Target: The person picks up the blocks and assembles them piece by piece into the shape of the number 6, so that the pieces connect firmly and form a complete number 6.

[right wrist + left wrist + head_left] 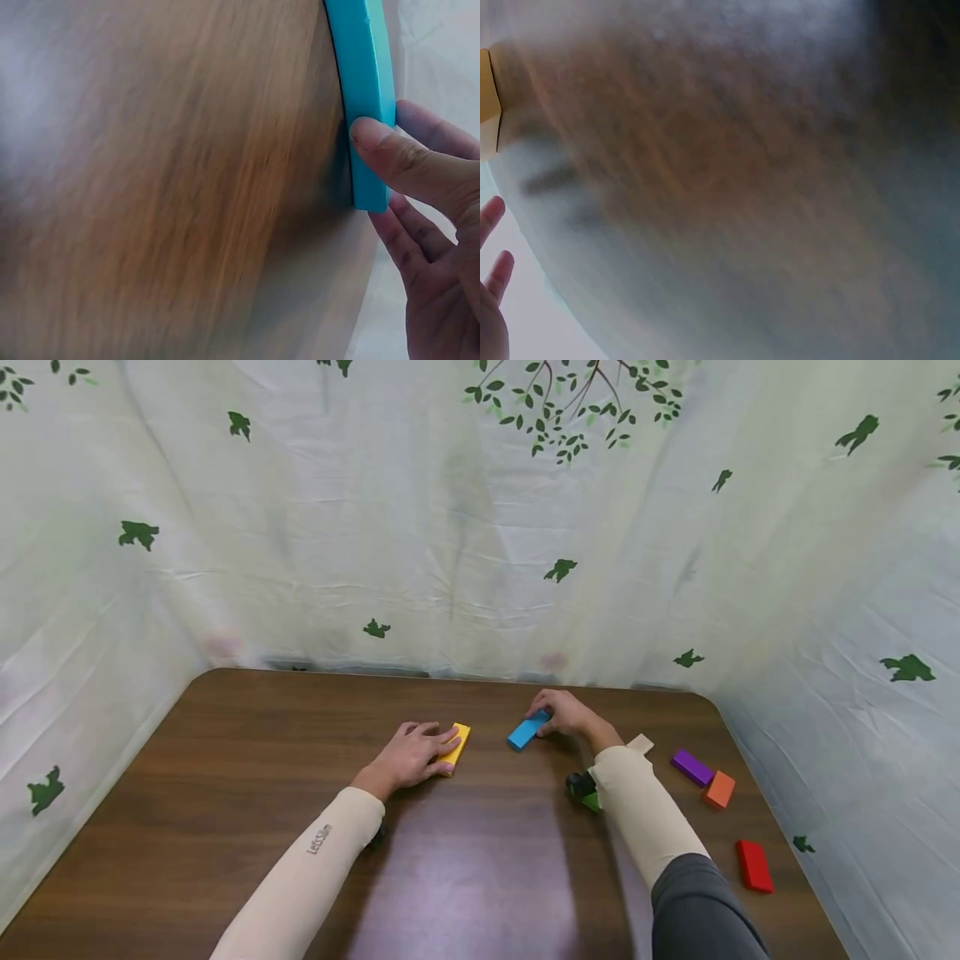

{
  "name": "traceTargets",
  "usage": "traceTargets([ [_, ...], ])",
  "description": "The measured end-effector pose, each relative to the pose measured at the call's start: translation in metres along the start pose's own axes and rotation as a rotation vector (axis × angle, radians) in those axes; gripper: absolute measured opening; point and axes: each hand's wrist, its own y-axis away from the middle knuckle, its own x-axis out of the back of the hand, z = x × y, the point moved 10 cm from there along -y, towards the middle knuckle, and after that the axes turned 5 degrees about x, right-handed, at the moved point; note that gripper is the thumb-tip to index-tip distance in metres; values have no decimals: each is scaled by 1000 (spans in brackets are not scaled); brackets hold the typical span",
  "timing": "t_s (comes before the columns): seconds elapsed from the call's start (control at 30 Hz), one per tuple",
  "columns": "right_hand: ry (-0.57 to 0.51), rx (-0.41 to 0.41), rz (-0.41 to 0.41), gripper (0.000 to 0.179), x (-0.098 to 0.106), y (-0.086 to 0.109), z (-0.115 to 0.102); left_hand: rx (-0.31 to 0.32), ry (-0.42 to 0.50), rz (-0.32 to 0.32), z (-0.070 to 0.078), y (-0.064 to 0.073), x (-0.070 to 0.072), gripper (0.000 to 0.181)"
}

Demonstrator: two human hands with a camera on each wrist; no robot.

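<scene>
- One smooth, bright-blue rectangular block [525,732], slanting near the far edge of the brown wood-grain table [262,777], pinched by the right hand [566,710].
- One yellow rectangular block [453,757], partly hidden by the left hand [408,753], fingers spread.

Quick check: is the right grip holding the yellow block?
No, the right grip pinches the blue block, while the yellow block lies apart with the left grip touching it.

A cream left sleeve [300,878] bears small dark lettering [318,840], seemingly "LetsSlim", while the plain cream right sleeve [647,810] meets a creased dark-grey outer sleeve [701,910], with a rounded black camera [579,785] at its wrist.
</scene>
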Motion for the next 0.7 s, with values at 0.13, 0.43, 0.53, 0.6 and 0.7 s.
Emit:
traceTargets([
  [0.13,-6,-16,3,28,-1,-9,0,-5,-16,5,0,0,1,56],
  [0.43,17,28,0,27,-3,-30,-8,-2,0,-8,0,1,0,56],
  [0.53,31,37,-7,27,-4,-35,-11,-7,-7,-2,1,2,2,55],
  [0.6,42,47,-12,27,-4,-39,-12,-9,-7,-2,2,2,3,54],
  [0.7,43,48,-17,27,-5,-44,-14,-8,-6,-6,2,2,2,54],
])
